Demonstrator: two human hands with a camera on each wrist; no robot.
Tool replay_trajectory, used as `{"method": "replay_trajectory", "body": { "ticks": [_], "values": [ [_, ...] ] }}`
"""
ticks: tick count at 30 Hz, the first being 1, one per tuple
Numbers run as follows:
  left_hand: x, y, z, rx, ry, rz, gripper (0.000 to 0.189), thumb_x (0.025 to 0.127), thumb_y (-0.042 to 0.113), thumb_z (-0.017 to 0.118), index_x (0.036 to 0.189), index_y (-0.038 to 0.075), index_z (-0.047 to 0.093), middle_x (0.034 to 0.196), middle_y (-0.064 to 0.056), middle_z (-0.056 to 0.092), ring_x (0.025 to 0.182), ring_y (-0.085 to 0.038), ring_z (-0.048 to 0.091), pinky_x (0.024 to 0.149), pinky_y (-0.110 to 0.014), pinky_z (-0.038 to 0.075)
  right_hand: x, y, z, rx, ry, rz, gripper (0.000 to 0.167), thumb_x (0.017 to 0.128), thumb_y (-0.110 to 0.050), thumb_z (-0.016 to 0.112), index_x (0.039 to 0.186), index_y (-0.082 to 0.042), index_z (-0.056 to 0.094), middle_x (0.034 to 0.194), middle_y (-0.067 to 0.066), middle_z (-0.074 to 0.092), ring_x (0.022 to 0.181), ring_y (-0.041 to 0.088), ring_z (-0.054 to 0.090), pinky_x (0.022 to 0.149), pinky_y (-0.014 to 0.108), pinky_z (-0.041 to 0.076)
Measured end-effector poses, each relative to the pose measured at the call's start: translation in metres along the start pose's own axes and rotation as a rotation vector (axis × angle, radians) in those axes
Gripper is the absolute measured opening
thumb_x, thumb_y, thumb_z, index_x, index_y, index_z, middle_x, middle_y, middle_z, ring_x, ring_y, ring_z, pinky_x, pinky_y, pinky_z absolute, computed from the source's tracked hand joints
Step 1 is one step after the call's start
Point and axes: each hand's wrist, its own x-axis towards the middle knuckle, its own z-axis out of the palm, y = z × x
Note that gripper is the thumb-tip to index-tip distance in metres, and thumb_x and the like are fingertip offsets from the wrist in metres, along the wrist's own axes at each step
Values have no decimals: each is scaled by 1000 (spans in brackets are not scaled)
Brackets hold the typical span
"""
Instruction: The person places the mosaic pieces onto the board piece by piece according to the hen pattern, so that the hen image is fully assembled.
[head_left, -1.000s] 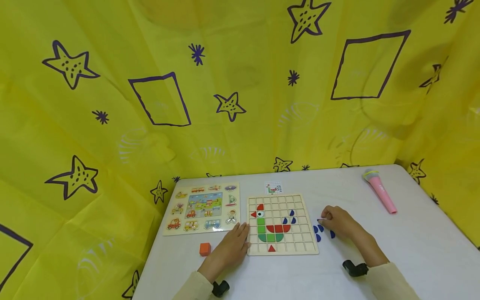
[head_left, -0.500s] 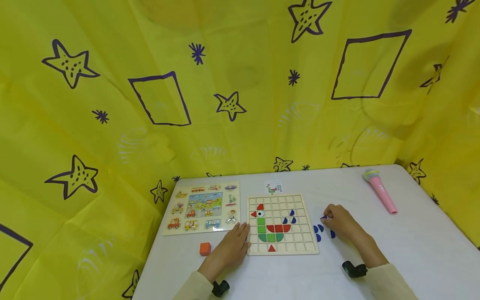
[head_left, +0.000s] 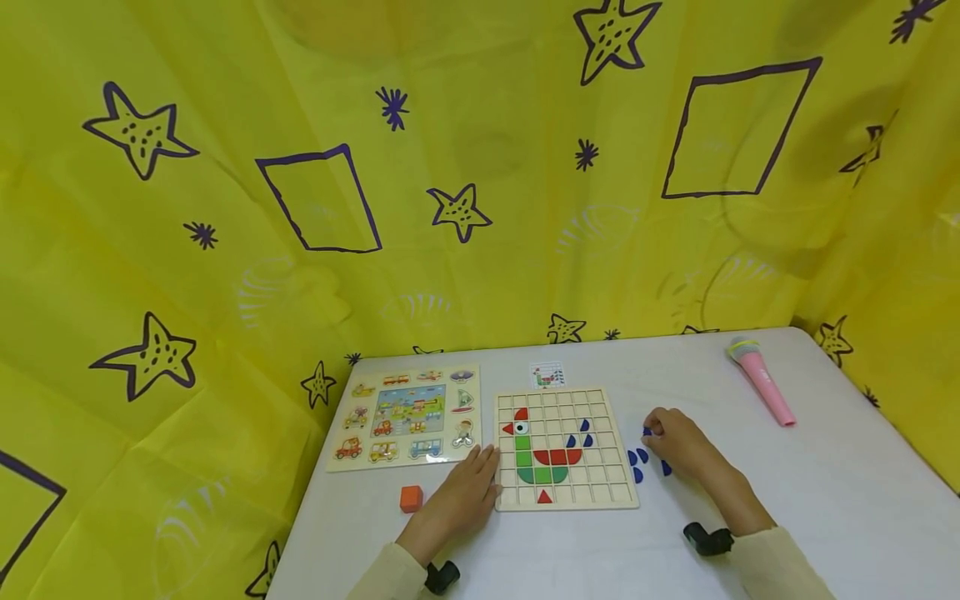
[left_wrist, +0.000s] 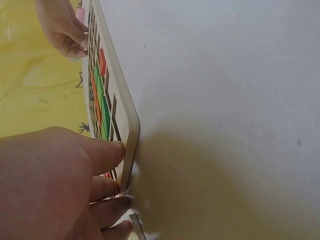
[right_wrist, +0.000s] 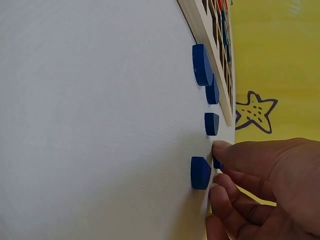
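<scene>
A wooden grid board (head_left: 622, 467) lies on the table, with red, green, blue and white flat pieces forming a bird in its cells. Against its left edge rests my left hand (head_left: 465, 492), fingers extended; in the left wrist view the thumb (left_wrist: 107, 155) touches the rim. Right of the board, my right hand (head_left: 678, 442) pinches a blue quarter-round piece (head_left: 647, 432) between thumb and fingers, close to the tabletop. Several more blue pieces (head_left: 637, 475) lie between that hand and the board. In the right wrist view, the thumb partly hides the pinched piece (right_wrist: 218, 163).
Behind the board lies a small pattern card (head_left: 547, 375) with a printed bird. A vehicle picture puzzle (head_left: 408, 412) sits to the left, an orange cube (head_left: 411, 498) in front of it. A pink toy microphone (head_left: 761, 383) lies at the back right. Yellow curtains surround the table.
The blue piece in my right fingers has turned and shifted slightly right, away from the board. My left hand stays in place, and the pieces on the board look unchanged.
</scene>
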Motion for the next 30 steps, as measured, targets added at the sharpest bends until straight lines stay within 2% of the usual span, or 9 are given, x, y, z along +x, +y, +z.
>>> {"method": "replay_trajectory", "body": {
  "ticks": [9, 15, 21, 25, 30],
  "values": [
    [0, 1, -2, -8, 1, -4, 64, 111, 36, 52, 166, 10, 32, 173, -8, 32, 162, -33, 24, 128, -52, 30, 1, -8, 10, 1, -40, -2, 20, 96, -7, 71, 111, 6, 65, 100, 15, 62, 90, 26, 58, 81, 44, 56],
    [-2, 3, -4, -12, 3, -1, 64, 111, 34, 54, 166, 8, 33, 172, -9, 34, 161, -34, 25, 128, -52, 30, -2, -18, 13, -48, -10, -11, 23, 95, -10, 73, 109, 6, 66, 101, 16, 63, 91, 28, 60, 84, 50, 57],
    [-2, 4, -4, -11, 2, 1, 64, 111, 34, 53, 166, 8, 33, 172, -9, 33, 161, -34, 25, 128, -52, 30, -9, -42, 24, -78, 18, -38, 22, 93, -12, 77, 108, 1, 67, 102, 13, 64, 90, 25, 62, 82, 48, 58],
    [-3, 4, -5, -7, -1, -2, 64, 111, 34, 53, 166, 8, 33, 172, -9, 33, 161, -33, 25, 128, -51, 30, -12, -60, 37, -73, -1, -30, 21, 92, -13, 79, 106, -3, 68, 101, 8, 64, 88, 22, 61, 81, 45, 59],
    [-4, 5, -6, -2, -2, 0, 64, 111, 34, 54, 166, 8, 33, 172, -10, 33, 161, -33, 25, 128, -51, 30, -11, -69, 48, -98, -10, -47, 20, 90, -14, 82, 104, -5, 69, 100, 6, 65, 87, 21, 61, 84, 46, 59]
  ]
}}
